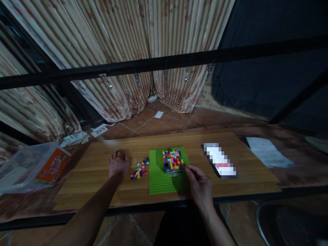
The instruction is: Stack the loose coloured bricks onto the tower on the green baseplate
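A green baseplate (159,179) lies on the wooden table (241,160). On its far half stands a block of many-coloured small bricks (173,160). A loose heap of coloured bricks (140,169) lies on the table just left of the plate. My left hand (118,163) rests on the table left of that heap, fingers curled under, knuckles up. My right hand (200,184) is at the plate's right edge, its fingertips pinched together right beside the brick block's near right corner. What the pinch holds is too small to make out.
A blurred-out flat object (220,160) lies on the table right of the plate. A clear plastic tub with an orange box (38,167) sits at the left end. A black bar (164,63) crosses the view above; curtains hang behind. A round stool (289,222) is at lower right.
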A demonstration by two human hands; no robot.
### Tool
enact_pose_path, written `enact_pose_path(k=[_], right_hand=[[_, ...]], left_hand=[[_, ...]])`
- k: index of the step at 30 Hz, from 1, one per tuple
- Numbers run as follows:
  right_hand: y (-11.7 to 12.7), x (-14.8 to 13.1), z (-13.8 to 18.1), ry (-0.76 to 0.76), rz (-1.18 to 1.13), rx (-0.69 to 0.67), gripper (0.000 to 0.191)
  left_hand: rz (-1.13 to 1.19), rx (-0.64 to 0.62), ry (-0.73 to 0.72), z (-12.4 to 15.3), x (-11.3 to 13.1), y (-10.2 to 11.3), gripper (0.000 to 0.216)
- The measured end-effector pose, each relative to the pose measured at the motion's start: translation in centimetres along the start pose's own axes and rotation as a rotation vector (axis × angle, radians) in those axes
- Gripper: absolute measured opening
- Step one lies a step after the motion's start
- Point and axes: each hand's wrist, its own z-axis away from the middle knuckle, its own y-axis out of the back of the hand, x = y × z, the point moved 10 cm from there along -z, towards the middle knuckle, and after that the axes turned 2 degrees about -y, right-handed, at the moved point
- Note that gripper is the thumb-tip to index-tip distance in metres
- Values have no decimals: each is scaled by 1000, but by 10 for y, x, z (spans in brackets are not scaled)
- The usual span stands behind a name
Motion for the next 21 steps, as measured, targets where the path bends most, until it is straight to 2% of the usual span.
enact_pose_path(k=[3,7,11,17,21], right_hand=[[-5,-4,-9,64,5,-3,22],[-15,4,-15,50,-35,-25,20],[-19,13,-17,-12,-100,-24,19],[-23,23,-16,-188,-264,-14,20],[-26,24,-16,-236,-307,-4,20]], left_hand=[[2,-8,-3,0,0,0,44],[4,-8,0,0,-1,-1,44],[-11,-1,-9,0,1,0,42],[-11,-2,2,-1,0,0,41],[-13,10,-8,-1,0,0,40]])
